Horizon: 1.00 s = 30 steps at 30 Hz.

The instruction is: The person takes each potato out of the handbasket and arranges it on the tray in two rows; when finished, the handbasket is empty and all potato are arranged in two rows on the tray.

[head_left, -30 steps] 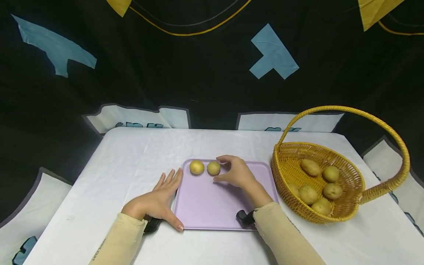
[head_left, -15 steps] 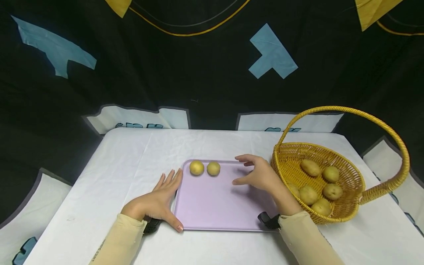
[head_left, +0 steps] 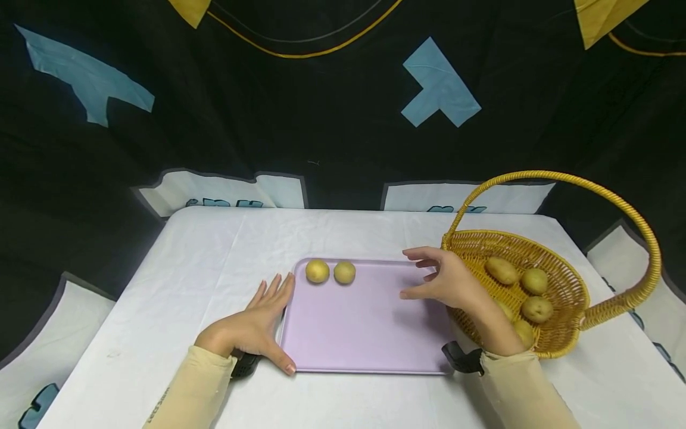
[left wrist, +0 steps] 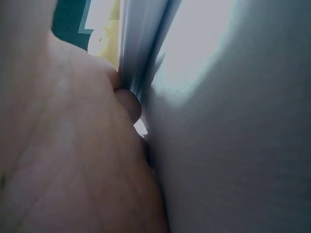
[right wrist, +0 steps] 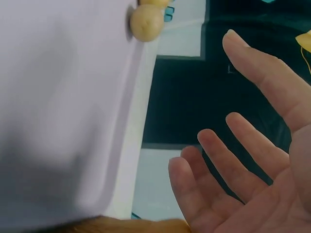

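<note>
Two round yellowish potatoes lie side by side at the back left of a lilac tray: the left potato and the right potato. My left hand rests at the left edge of the tray, fingers spread and thumb at the near corner. The left wrist view shows its palm close against the tray's rim. My right hand hovers over the tray's right side beside the basket, with nothing in it. Its fingers are apart and loosely bent, as the right wrist view also shows.
A yellow wicker basket with a tall arched handle stands right of the tray. Several potatoes lie in it, one potato toward the back. White cloth covers the table, and a dark curtain hangs behind.
My right hand has moved right, away from beside the right potato, across the tray to the basket's near-left rim. The left hand, tray and both potatoes have stayed in place.
</note>
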{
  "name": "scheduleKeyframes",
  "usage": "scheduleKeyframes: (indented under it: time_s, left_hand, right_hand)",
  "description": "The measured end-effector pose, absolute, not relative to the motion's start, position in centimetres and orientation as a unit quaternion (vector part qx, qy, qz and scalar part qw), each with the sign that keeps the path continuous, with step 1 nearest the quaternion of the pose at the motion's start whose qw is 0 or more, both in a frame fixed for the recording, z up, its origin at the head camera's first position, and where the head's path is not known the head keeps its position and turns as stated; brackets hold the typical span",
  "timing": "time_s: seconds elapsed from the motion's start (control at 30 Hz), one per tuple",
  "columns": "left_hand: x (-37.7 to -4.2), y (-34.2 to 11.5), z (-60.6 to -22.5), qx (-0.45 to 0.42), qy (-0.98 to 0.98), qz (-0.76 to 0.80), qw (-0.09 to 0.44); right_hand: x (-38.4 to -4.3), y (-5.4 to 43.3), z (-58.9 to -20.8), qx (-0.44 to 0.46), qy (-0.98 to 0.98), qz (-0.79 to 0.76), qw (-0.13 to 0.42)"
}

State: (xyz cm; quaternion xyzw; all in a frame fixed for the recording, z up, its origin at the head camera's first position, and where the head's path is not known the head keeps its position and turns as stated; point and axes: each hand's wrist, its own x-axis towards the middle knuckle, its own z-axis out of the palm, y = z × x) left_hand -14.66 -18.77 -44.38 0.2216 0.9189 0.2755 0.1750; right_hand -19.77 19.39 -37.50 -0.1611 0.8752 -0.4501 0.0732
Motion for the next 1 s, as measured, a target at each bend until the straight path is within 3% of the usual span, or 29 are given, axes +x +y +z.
scheduleKeyframes:
  time_s: [0.53,1.0]
  left_hand:
    - [-14.6,-18.7,-44.4,0.215,0.919,0.285,0.17]
    - [-14.6,-18.6,-44.2,0.221,0.918,0.281,0.17]
  right_hand:
    - [-19.9,26.0,-34.4,-0.142,0.88,-0.421,0.167]
    - [-21.1,30.0,-34.9,-0.185,0.875,-0.365,0.259]
